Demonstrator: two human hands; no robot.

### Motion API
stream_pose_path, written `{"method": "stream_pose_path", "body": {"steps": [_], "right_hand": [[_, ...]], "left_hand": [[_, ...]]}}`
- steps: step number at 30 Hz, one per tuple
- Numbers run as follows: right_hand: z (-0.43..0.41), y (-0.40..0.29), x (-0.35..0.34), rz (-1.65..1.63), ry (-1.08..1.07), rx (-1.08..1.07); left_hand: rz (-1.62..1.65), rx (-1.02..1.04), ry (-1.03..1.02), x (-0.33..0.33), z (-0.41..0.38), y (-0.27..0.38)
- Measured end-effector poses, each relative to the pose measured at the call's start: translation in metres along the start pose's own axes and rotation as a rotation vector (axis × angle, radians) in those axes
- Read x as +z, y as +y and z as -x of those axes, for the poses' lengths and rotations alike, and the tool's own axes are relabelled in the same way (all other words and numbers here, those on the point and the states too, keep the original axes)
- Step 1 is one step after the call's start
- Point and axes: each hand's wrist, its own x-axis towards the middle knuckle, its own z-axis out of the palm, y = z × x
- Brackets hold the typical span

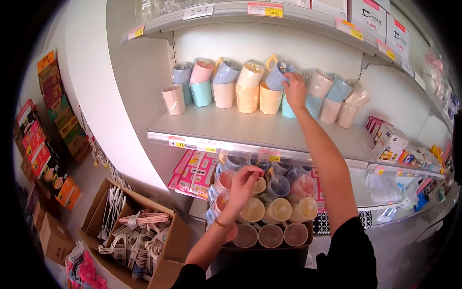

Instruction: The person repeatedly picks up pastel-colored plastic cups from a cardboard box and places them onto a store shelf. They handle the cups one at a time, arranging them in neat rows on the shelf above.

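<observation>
On the middle shelf plastic-wrapped pastel mugs stand in a stacked row. My right hand has its fingers on the rim of a blue mug, which sits tilted on top of a yellow mug. Just right of that pair is a mint mug, partly hidden by my right forearm. Below the shelf edge, my left hand hovers with bent fingers and no mug in it, over a box packed with more mugs, among them a cream mug, a blue mug and a pink mug.
At the lower left an open cardboard box holds bundled hangers. Pink flat packages lie left of the mugs. The upper shelf overhangs the row, with white boxes on it. A white column rises at left.
</observation>
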Motion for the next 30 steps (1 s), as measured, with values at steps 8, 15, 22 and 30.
{"method": "stream_pose_path", "body": {"steps": [8, 15, 22, 30], "right_hand": [[0.009, -0.041, -0.069, -0.255, 0.073, -0.015], [0.099, -0.119, -0.182, -0.684, -0.264, 0.126], [0.189, -0.135, -0.239, -0.71, -0.403, 0.135], [0.269, -0.15, -0.241, -1.228, -0.48, 0.715]], "left_hand": [[0.075, 0.028, 0.001, -0.002, 0.001, 0.006], [0.284, 0.124, 0.037, -0.005, 0.02, 0.042], [0.171, -0.071, 0.02, -0.002, 0.053, 0.072], [0.074, -0.26, -0.084, -0.024, 0.107, 0.056]]}}
